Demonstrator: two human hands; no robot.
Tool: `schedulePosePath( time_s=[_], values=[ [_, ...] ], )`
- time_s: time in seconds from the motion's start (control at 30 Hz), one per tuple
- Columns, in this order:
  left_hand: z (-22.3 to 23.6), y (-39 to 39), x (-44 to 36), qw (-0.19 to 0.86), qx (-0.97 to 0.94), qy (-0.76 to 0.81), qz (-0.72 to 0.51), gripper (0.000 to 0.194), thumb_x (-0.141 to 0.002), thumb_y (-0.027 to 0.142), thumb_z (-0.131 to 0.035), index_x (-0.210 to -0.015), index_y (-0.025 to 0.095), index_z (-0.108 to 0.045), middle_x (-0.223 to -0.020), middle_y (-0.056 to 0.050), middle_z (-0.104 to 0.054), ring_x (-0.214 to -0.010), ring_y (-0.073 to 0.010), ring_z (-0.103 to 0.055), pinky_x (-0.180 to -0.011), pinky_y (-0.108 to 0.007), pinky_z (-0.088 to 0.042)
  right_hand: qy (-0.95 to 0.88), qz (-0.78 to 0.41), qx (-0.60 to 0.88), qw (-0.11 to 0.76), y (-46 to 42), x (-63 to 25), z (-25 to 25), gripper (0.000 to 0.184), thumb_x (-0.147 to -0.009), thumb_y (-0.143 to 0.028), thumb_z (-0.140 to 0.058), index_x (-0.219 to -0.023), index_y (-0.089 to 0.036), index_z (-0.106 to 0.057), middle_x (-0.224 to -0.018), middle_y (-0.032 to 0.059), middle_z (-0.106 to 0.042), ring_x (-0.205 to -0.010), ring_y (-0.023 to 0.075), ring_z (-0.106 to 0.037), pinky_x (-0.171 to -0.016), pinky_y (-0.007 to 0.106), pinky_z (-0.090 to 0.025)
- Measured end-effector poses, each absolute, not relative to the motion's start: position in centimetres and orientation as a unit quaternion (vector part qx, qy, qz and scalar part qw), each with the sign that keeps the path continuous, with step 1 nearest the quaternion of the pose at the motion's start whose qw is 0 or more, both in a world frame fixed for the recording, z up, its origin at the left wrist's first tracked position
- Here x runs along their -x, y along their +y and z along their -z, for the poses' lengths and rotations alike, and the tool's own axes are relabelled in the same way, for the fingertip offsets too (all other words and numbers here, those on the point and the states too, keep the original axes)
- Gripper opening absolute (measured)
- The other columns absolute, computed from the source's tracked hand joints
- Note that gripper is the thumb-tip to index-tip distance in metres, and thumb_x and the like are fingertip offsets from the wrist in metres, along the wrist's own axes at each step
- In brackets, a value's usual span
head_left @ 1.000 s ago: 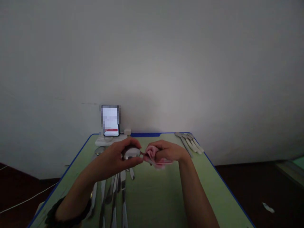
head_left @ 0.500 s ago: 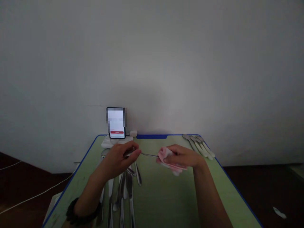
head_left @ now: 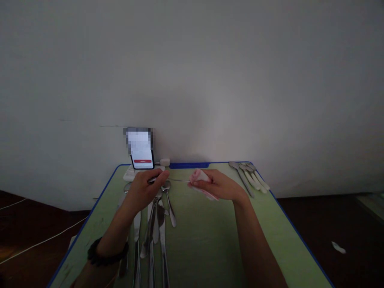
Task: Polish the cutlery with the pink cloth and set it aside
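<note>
My left hand [head_left: 143, 191] is closed around the handle of a metal piece of cutlery [head_left: 179, 180], whose thin neck points right. Its far end is hidden in a pink and white cloth [head_left: 199, 175], so I cannot tell whether it is a spoon or a fork. Fingers of my right hand [head_left: 223, 185] pinch the cloth around that end. Both hands are above the table. Below and beside my left hand lie several metal knives [head_left: 162, 236] and spoons [head_left: 171, 204], partly covered by the hand and forearm.
Several spoons, some with cream handles [head_left: 251, 179], lie at the table's back right. A lit phone [head_left: 142, 150] leans upright at the back left on a white object [head_left: 129, 173], with a white plug-like piece [head_left: 165, 162] beside it. The green table [head_left: 204, 244] has a blue edge against the wall.
Both hands have shifted slightly left and up in the view, still holding the cutlery and cloth. The right hand has come a little closer to the left. The camera view has also shifted slightly.
</note>
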State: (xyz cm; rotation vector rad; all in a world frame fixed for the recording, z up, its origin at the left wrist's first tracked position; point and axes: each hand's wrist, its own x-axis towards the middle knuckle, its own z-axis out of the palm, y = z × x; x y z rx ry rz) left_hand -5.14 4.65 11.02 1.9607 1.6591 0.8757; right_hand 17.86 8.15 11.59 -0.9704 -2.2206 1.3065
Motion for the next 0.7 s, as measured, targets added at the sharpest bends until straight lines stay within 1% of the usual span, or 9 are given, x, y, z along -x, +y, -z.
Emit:
schedulePosePath(
  time_s=[0.07,0.13,0.17,0.37,0.43,0.53,0.7],
  values=[
    [-11.0,4.5,4.8,0.207,-0.715,0.591,-0.311,0.041,-0.083,0.042,-0.036,-0.052,0.017,-0.046,-0.048,0.005,-0.038,-0.049,-0.0090,-0.039,-0.048,-0.019,-0.028,-0.805,-0.458,0.343,0.158,7.9,-18.1,-12.0,0.031,-0.083,-0.043,-0.046,-0.091,-0.016,-0.061,-0.076,0.0012,-0.060,-0.066,0.0117,-0.051,-0.060,0.022,-0.039],
    [-11.4,4.1,4.6,0.200,-0.725,0.582,-0.309,0.041,-0.082,0.041,-0.037,-0.051,0.017,-0.046,-0.047,0.005,-0.037,-0.048,-0.0086,-0.038,-0.048,-0.019,-0.027,-0.816,-0.458,0.333,0.115,7.5,-18.3,-12.5,0.034,-0.084,-0.044,-0.044,-0.087,-0.015,-0.061,-0.064,-0.0016,-0.055,-0.054,0.0090,-0.045,-0.052,0.020,-0.034],
    [-11.6,3.8,4.5,0.197,-0.728,0.579,-0.310,0.041,-0.082,0.041,-0.038,-0.051,0.017,-0.046,-0.047,0.005,-0.037,-0.048,-0.0083,-0.038,-0.047,-0.019,-0.027,-0.820,-0.459,0.326,0.103,7.2,-18.3,-12.7,0.035,-0.085,-0.044,-0.043,-0.085,-0.015,-0.062,-0.061,-0.0023,-0.052,-0.051,0.0082,-0.042,-0.049,0.020,-0.032],
    [-13.6,2.3,4.4,0.191,-0.714,0.576,-0.349,0.039,-0.081,0.041,-0.042,-0.051,0.017,-0.048,-0.045,0.005,-0.041,-0.045,-0.0082,-0.038,-0.045,-0.019,-0.028,-0.818,-0.478,0.300,0.113,6.1,-18.0,-14.3,0.034,-0.087,-0.043,-0.040,-0.090,-0.016,-0.060,-0.070,-0.0011,-0.057,-0.051,0.0078,-0.043,-0.048,0.020,-0.033],
    [-13.9,1.9,4.2,0.195,-0.713,0.571,-0.356,0.039,-0.081,0.041,-0.043,-0.051,0.017,-0.049,-0.045,0.005,-0.041,-0.046,-0.0081,-0.039,-0.045,-0.019,-0.028,-0.822,-0.466,0.306,0.117,5.8,-18.2,-14.6,0.034,-0.086,-0.043,-0.040,-0.089,-0.016,-0.060,-0.070,-0.0012,-0.057,-0.052,0.0085,-0.045,-0.050,0.020,-0.034],
    [-14.2,1.5,3.6,0.205,-0.721,0.555,-0.361,0.038,-0.081,0.039,-0.043,-0.052,0.016,-0.050,-0.046,0.005,-0.041,-0.045,-0.0074,-0.037,-0.045,-0.019,-0.027,-0.837,-0.430,0.315,0.125,5.5,-18.8,-15.1,0.032,-0.086,-0.042,-0.043,-0.088,-0.016,-0.060,-0.072,-0.0003,-0.058,-0.061,0.0101,-0.048,-0.056,0.021,-0.036],
    [-14.1,0.9,2.1,0.218,-0.724,0.543,-0.365,0.038,-0.083,0.038,-0.043,-0.054,0.015,-0.052,-0.047,0.005,-0.043,-0.045,-0.0069,-0.039,-0.046,-0.018,-0.027,-0.850,-0.415,0.303,0.115,4.7,-18.5,-15.9,0.031,-0.088,-0.038,-0.039,-0.092,-0.016,-0.060,-0.075,0.0002,-0.059,-0.062,0.0100,-0.049,-0.057,0.020,-0.036]
  ],
)
